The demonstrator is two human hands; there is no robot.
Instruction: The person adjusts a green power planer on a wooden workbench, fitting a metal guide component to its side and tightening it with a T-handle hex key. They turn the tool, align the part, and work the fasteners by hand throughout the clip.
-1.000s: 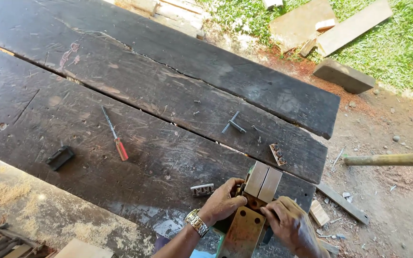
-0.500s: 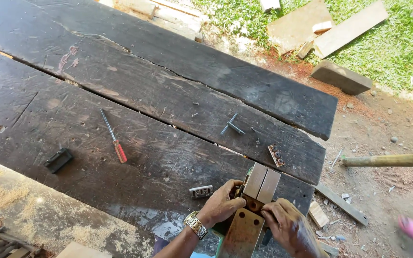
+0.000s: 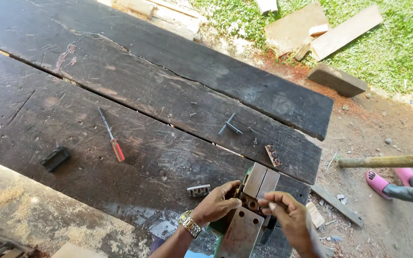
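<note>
My left hand [image 3: 217, 206] grips the left side of a metal block-shaped tool [image 3: 247, 215] that rests on the near edge of a dark, scratched wooden bench [image 3: 158, 114]. A watch sits on that wrist. My right hand [image 3: 288, 220] is at the tool's right side, its fingers pinched together near the round fittings at the tool's middle; whether they hold a small part is hidden. Two pale flat plates form the tool's far end.
On the bench lie a red-handled screwdriver [image 3: 112, 141], a black block [image 3: 55, 158], a small toothed metal piece [image 3: 199, 190], bolts [image 3: 230, 126] and a small bracket [image 3: 272, 155]. Another person's pink-sandalled foot [image 3: 383, 180] and a wooden pole [image 3: 388, 161] are at right. Boards lie on grass.
The other person's foot has stepped into view at the right. My right hand has moved up from the tool's lower right to its middle.
</note>
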